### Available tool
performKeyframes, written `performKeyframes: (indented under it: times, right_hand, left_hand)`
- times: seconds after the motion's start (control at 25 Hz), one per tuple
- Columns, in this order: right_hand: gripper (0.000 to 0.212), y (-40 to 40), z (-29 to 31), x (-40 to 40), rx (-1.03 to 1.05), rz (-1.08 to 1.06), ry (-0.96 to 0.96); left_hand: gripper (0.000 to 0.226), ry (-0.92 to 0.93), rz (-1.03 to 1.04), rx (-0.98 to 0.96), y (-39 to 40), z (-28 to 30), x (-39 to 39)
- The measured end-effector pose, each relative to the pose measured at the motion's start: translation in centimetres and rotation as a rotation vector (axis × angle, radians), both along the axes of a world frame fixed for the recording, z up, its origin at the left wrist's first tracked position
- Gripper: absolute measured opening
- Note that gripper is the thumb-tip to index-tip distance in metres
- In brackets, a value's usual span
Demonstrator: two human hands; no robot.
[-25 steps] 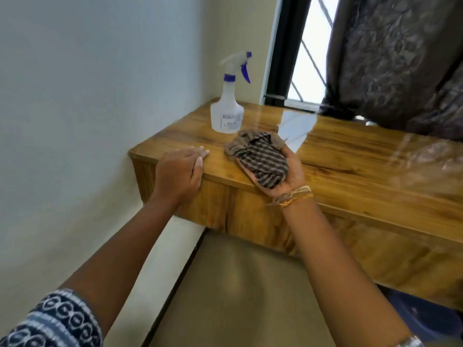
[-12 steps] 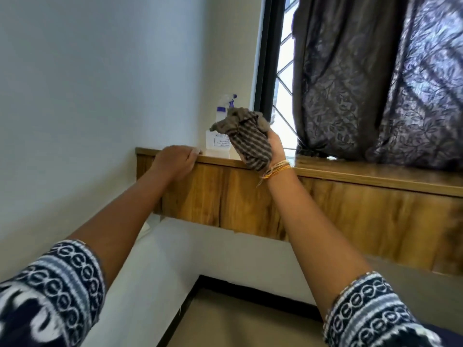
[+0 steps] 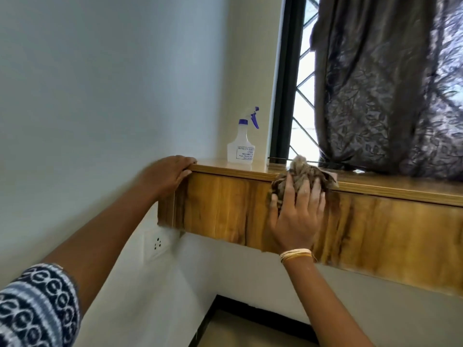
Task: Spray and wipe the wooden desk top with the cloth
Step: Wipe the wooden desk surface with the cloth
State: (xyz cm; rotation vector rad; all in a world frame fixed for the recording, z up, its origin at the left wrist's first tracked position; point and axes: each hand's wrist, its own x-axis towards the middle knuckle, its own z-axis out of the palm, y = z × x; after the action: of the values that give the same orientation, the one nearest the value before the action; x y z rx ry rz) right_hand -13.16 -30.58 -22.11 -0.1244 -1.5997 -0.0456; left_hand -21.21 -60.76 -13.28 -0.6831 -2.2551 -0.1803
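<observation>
Since half a second ago, the cloth [image 3: 299,179] has been lowered onto the tabletop [image 3: 390,189] front edge, pressed by the spread right hand [image 3: 297,216]. The corner is gripped by the left hand [image 3: 166,176]. The spray bottle [image 3: 241,144] stands upright, nozzle pointing right; its label is unreadable.

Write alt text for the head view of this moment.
A person's right hand presses a striped cloth against the wooden desk front edge, while the left hand grips its corner. A spray bottle stands on top near the window.
</observation>
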Motion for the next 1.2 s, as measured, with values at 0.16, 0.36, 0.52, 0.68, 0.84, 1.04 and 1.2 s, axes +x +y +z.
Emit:
performKeyframes:
  times: [0.16, 0.36, 0.52, 0.68, 0.84, 1.04, 1.2]
  right_hand:
    - [0.053, -7.3, -0.5, -3.1, 0.403, 0.098, -0.197]
    - [0.063, -10.9, -2.1, -5.7, 1.162, 0.054, -0.663]
    - [0.054, -9.7, 5.2, -5.9, 0.978, 0.033, -0.376]
    - [0.055, -12.6, 2.4, -5.9, 0.878, 0.015, -0.41]
    - [0.057, -15.5, 0.6, -6.4, 1.349, -0.067, -0.73]
    - [0.06, -15.9, 7.6, -7.4, 1.022, -0.044, -0.508]
    - [0.06, -11.4, 1.8, -4.5, 0.938, -0.038, -0.566]
  left_hand:
    - [0.049, 0.114, 0.343, -0.248, -1.3, 1.1, 1.1]
    - [0.064, 0.179, 0.493, -0.553, -2.9, 1.8, 2.8]
    - [0.061, 0.154, 0.517, -0.685, -3.1, 3.0, 3.2]
    - [0.07, 0.047, 0.59, -0.69, -3.3, 4.8, 2.9]
    - [0.071, -0.035, 0.665, -0.712, -2.5, 5.4, 2.4]
    - [0.057, -0.024, 0.68, -0.799, -2.0, 5.3, 3.5]
    - [0.051, 0.025, 0.561, -0.469, -1.0, 3.4, 3.4]
